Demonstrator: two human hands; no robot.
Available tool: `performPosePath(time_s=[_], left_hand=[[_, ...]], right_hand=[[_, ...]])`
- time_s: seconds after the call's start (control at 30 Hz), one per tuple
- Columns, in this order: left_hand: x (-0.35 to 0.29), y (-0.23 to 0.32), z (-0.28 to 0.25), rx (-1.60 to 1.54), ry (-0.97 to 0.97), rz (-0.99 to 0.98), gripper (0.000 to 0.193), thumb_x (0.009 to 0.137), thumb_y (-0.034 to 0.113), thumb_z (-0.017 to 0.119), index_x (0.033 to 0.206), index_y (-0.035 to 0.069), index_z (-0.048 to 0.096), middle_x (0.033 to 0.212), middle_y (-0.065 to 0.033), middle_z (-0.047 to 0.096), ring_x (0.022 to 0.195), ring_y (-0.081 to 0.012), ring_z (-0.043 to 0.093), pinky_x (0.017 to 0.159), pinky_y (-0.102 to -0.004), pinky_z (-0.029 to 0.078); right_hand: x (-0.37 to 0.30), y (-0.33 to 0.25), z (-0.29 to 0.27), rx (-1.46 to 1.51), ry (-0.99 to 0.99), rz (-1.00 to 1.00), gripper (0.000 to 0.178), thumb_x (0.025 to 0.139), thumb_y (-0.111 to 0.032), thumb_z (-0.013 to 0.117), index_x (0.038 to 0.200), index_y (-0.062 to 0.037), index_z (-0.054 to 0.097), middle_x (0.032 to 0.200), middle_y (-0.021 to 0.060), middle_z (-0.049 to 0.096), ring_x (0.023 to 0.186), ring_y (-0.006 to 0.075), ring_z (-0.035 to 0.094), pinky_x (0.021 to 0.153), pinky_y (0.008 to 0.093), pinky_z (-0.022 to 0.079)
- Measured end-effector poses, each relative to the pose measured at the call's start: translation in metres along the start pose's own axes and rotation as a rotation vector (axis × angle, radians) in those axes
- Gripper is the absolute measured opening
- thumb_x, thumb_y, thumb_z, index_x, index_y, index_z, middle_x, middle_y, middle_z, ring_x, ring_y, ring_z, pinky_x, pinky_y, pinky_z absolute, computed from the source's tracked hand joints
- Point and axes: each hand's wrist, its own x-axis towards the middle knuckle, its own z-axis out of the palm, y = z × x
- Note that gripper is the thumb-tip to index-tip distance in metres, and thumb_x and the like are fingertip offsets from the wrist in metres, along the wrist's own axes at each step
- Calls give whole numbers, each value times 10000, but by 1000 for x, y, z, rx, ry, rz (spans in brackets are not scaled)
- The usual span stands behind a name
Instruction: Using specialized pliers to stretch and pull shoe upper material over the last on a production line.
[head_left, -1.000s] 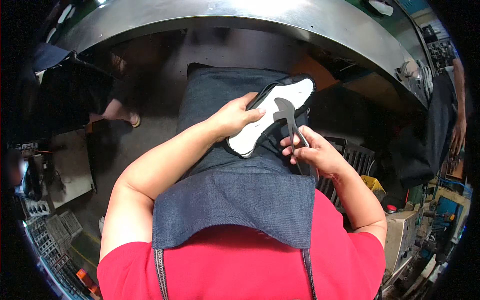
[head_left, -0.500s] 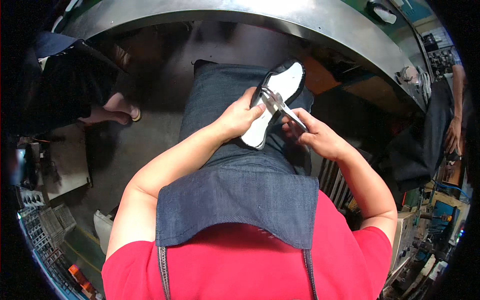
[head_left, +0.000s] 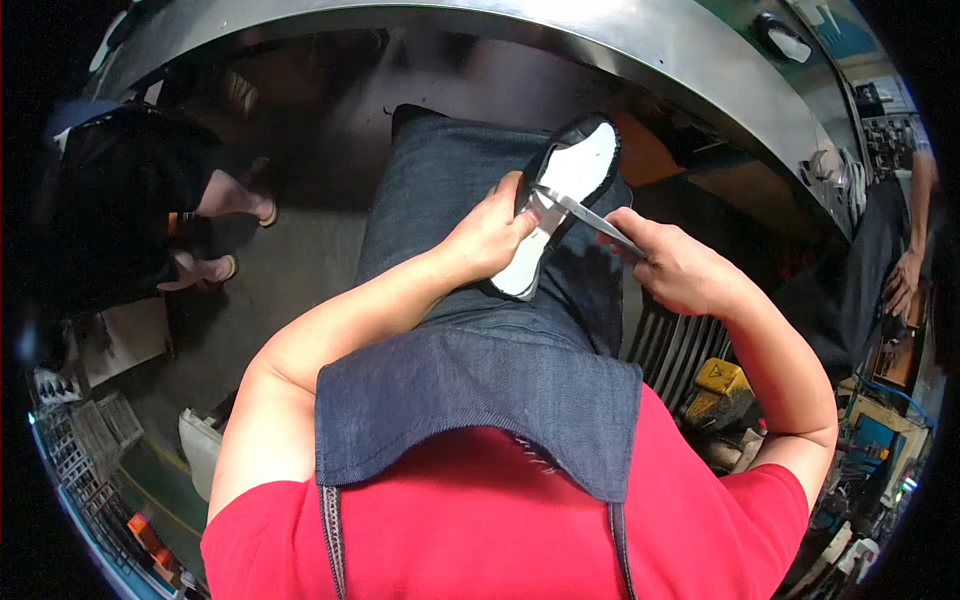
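Observation:
A black shoe upper (head_left: 583, 165) lies sole side up across my denim-covered lap, its white insole board facing me. My left hand (head_left: 488, 232) is closed around its middle, thumb on the white board and fingers behind the edge. My right hand (head_left: 685, 265) is closed around the handles of metal pincers (head_left: 590, 214). Their jaw end reaches the shoe's middle, beside my left thumb. Whether the jaws grip the black edge cannot be made out.
A metal bench (head_left: 560, 35) curves across the front, with another black-and-white shoe (head_left: 783, 40) at its far right. One person in dark clothes (head_left: 125, 200) is at left; another person's hand (head_left: 904, 282) shows at right. A yellow box-shaped object (head_left: 720, 380) sits below my right forearm.
My right hand has moved to the right with the pincers, which now lie more sideways across the shoe. The shoe has barely shifted. At left, the other person's feet have moved apart.

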Motion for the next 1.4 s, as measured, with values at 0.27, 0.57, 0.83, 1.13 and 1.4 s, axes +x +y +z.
performPosePath(time_s=[0.27, 0.57, 0.83, 1.13, 1.4], left_hand=[[1, -4, 4, 46, 53, 9, 482, 959, 201, 526, 1367, -8, 376, 1237, -268, 565, 1182, -365, 553, 980, -392, 428], [5, -21, 7, -26, -24, 89, 711, 862, 191, 635, 1436, 18, 253, 1282, -266, 529, 1198, -396, 537, 1004, -410, 419], [15, -39, 9, -118, -74, 257, 797, 915, 256, 630, 1503, 34, 141, 1492, -215, 324, 1394, -304, 318, 1131, -380, 263], [16, -33, -2, -162, -252, 105, 890, 940, 566, 496, 1537, 68, 61, 1575, -224, 112, 1471, -342, 98, 1184, -407, 142], [11, -17, 9, -141, -55, 45, 773, 922, 322, 603, 1510, 49, 183, 1449, -197, 397, 1335, -287, 391, 1097, -346, 306]], right_hand=[[11, 0, 0, 31, -42, 78, 410, 785, 68, 507, 1183, -21, 473, 1014, 217, 628, 1007, 369, 618, 871, 419, 476], [29, 52, 31, -273, 189, -170, 158, 824, -41, 557, 933, -44, 443, 780, 200, 590, 772, 424, 604, 680, 506, 482], [52, 103, 57, -288, 350, -298, 189, 717, 34, 562, 853, -34, 449, 763, 196, 541, 772, 415, 564, 662, 474, 456], [32, 109, 63, -272, 350, -372, 170, 747, 19, 533, 901, -39, 488, 857, 166, 584, 831, 400, 590, 691, 466, 483], [-6, 83, 83, 254, 513, -257, 243, 736, 180, 474, 868, -16, 533, 802, 77, 558, 744, 191, 565, 714, 285, 465]])
